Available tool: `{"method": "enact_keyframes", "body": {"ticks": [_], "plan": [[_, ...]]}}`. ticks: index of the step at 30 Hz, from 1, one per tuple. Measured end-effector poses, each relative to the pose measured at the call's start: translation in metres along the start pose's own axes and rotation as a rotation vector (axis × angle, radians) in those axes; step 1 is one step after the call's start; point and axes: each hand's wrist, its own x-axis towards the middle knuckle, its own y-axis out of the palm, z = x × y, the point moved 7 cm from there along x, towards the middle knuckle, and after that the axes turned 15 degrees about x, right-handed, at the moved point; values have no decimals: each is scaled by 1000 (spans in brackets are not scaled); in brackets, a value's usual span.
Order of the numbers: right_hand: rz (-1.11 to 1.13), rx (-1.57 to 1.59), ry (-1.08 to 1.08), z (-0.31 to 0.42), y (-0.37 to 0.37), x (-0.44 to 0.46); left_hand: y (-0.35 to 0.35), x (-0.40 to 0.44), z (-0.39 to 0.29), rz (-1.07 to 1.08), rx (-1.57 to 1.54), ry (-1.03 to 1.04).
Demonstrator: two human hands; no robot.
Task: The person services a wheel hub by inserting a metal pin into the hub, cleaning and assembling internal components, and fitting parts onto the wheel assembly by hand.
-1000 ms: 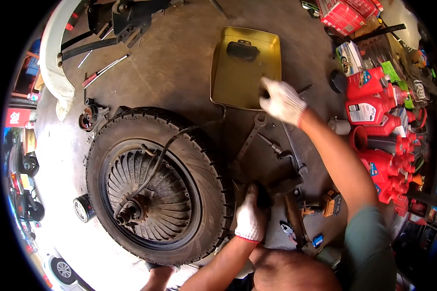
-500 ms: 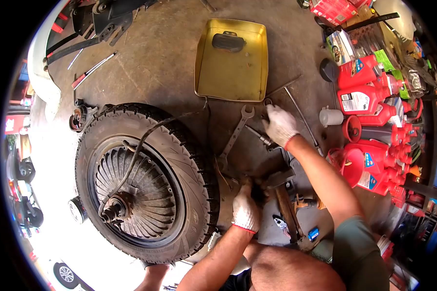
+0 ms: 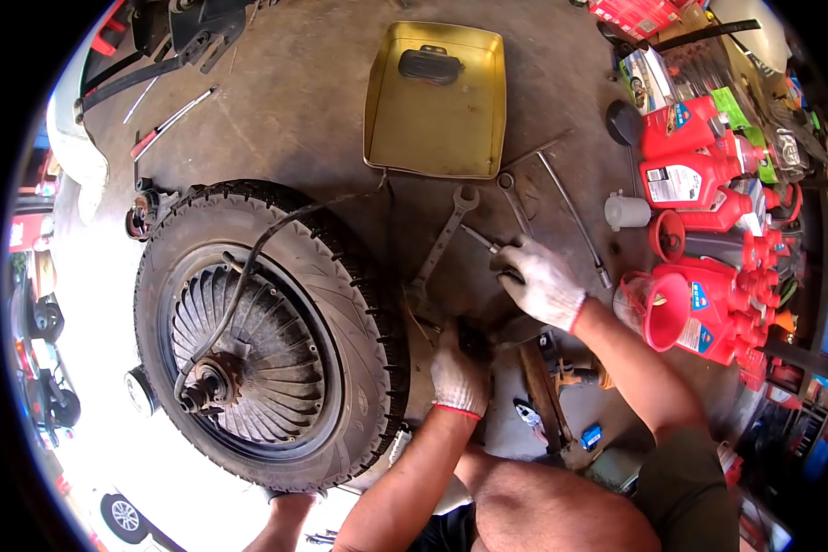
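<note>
My left hand (image 3: 460, 370), in a white glove, is closed round a dark object beside the tyre's right edge; the object is too dark to make out. Further right, my right hand (image 3: 541, 281), also gloved, has its fingers curled on the dark handle end of a metal-shafted tool (image 3: 480, 239). A large wheel (image 3: 248, 340) with a finned hub leans at the left, and a black cable (image 3: 271, 230) runs from its axle over the tyre. An open-end wrench (image 3: 449, 235), a ring wrench (image 3: 515, 204) and a T-shaped bar (image 3: 575, 219) lie above my hands.
A yellow tray (image 3: 435, 147) holding a dark oval part lies beyond the wrenches. Red bottles (image 3: 681, 179) and a red funnel (image 3: 669, 313) crowd the right side. Pliers (image 3: 530, 419) and a small blue box (image 3: 592, 436) lie near my knee. A screwdriver (image 3: 170, 124) lies upper left.
My right hand has moved from the tray's edge down past the ring wrench to the metal-shafted tool. My left hand stays by the tyre. The view has shifted somewhat.
</note>
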Motion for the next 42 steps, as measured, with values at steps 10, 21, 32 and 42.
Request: {"method": "enact_keyframes", "body": {"ticks": [10,21,32,42], "plan": [[232,-521,130,-37,45,17,11,-20,10,31,-578,-439],[130,-591,-36,-35,43,14,8,-15,2,25,-613,-365],[171,-615,160,-53,43,14,8,-18,15,18,-667,-419],[55,-96,14,12,14,-29,4,-12,12,24,-310,-231]]}}
